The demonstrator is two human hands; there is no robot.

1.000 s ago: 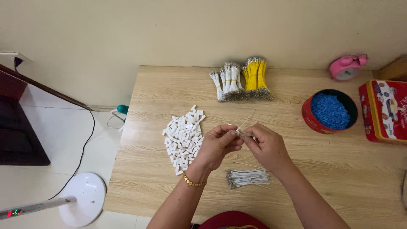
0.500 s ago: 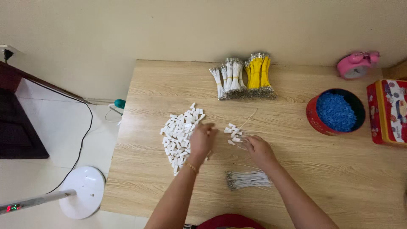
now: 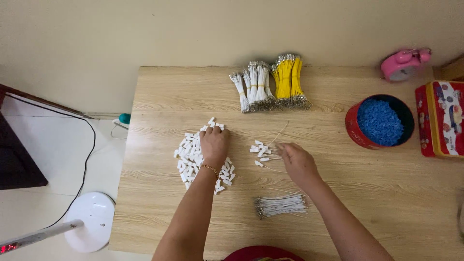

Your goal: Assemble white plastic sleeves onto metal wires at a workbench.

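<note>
Left hand (image 3: 214, 143) now flat on white connector pile (image 3: 189, 153), right hand (image 3: 296, 159) apart, seemingly loose, beside finished wires (image 3: 262, 151)

Even, soft indoor light, moderately bright; source not visible, prob. overhead. Warm yellowish cast over wall (image 3: 145, 34) and wooden table (image 3: 386, 193). Shadows faint, short, diffuse under left hand (image 3: 214, 145) and right hand (image 3: 297, 162). No hard glare; mild sheen on white fan base (image 3: 89, 222). Slight motion blur at right-hand fingers. Wide-angle bowing at frame edges, table edges bent. Centre sharp, corners softer. Dark area at left edge underexposed, no detail.
</note>
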